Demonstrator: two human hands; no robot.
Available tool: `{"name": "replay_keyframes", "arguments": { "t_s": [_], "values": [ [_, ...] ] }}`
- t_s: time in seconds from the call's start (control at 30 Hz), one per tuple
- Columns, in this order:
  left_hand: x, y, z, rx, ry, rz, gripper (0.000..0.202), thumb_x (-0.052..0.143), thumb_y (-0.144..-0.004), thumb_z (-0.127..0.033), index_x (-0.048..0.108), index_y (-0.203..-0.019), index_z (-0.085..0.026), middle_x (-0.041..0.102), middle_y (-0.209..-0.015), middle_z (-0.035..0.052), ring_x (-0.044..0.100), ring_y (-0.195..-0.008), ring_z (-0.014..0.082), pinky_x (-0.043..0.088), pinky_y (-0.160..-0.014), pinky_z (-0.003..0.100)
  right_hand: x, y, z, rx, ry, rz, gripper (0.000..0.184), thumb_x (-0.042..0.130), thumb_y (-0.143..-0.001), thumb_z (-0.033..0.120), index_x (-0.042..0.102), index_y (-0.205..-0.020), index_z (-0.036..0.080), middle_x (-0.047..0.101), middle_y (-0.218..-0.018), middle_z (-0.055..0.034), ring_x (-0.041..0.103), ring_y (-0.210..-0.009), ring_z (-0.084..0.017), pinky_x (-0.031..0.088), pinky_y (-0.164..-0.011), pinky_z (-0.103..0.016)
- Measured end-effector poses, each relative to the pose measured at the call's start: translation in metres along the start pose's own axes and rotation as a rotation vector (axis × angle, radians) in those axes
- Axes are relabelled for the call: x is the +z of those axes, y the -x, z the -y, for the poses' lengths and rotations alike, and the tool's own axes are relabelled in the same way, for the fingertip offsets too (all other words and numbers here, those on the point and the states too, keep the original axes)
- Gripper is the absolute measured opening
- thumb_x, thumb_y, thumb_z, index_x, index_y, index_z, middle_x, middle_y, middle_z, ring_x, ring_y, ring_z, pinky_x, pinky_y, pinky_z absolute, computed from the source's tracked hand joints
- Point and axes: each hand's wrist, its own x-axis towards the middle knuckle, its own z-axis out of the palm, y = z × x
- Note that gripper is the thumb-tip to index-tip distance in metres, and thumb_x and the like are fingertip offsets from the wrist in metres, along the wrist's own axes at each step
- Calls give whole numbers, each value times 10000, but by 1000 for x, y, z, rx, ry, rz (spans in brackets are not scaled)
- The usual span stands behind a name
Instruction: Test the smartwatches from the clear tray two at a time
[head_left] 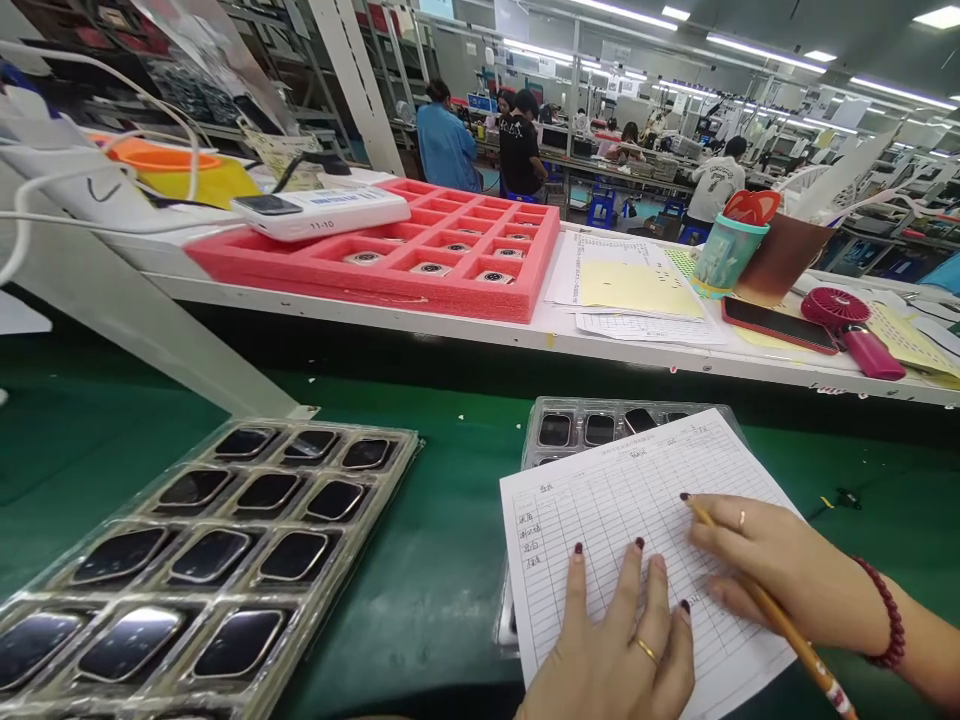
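In a factory hall (750,60), on green matting (420,570), left hand (615,670) flattens a form (622,490); right hand (780,570) grips a pencil (795,640).

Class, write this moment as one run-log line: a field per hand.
left hand: flat on form sheet | right hand: holds pencil over form sheet | form sheet: lies on tray

Bright, even factory light is flooding the bench.
Ceiling tubes (757,50) far beyond the fingers (628,600) are glaring white; the clear tray (341,550) left of them is catching sheen; frame edges are bending, the far background is softening.
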Motion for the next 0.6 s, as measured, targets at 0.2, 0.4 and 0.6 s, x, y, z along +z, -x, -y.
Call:
{"name": "replay_keyframes", "arguments": {
  "t_s": [0.2, 0.4, 0.6],
  "values": [
    [-19, -5, 5, 77, 40, 205, 343, 496, -931, -284, 560, -1266, -238, 516, -1394, 156, 428, -1303, 398, 410, -922, 721, -7, -26, -18, 410, -895, -351, 415, 311, -985, 530, 526, -1167, 226, 621, -888, -63, 618, -692, -184, 555, -633, -339],
    [-30, -9, 10, 120, 97, 315, 462, 530, -893, -437, 541, -1295, -210, 464, -1433, 194, 411, -1314, 417, 411, -906, 735, 10, -44, -21, 509, -651, -409, 321, 562, -878, 421, 633, -682, 176, 485, -544, 25, 429, -512, -124, 348, -461, -240],
    [-21, -8, 15, 171, 152, 378, 634, 611, -826, -489, 469, -1369, -194, 409, -1457, 239, 355, -1337, 456, 365, -928, 754, 16, -45, -19, 548, -573, -454, 230, 638, -747, 249, 463, -603, 208, 437, -558, 61, 371, -511, -105, 280, -456, -224]
  ]
}}
